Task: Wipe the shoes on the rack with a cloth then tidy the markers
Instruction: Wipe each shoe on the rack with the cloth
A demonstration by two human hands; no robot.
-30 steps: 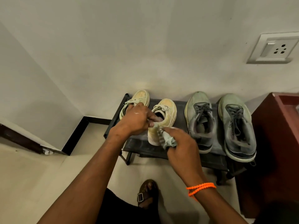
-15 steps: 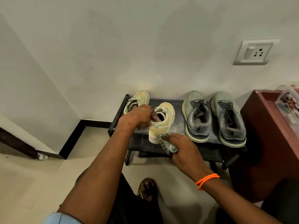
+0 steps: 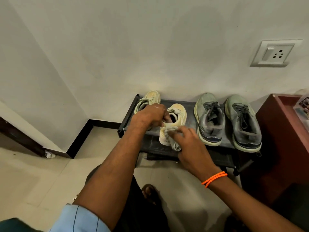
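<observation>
left hand (image 3: pixel 151 117) grips light yellow shoe (image 3: pixel 175 118) by its stiff collar at rack (image 3: pixel 189 104) left end, right hand (image 3: pixel 189 141) pinches limp cloth (image 3: pixel 173 143) against heel.

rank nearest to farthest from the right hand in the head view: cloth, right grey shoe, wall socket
1. Cloth, under the right hand, at the cream shoe's heel.
2. Right grey shoe, at the rack's right end.
3. Wall socket, high on the wall.

cream-yellow shoe (image 3: pixel 177 114), grey-green sneakers (image 3: pixel 209 119), black rack (image 3: pixel 157 146), pale grey cloth (image 3: pixel 174 143), orange wristband (image 3: pixel 214 179)
</observation>
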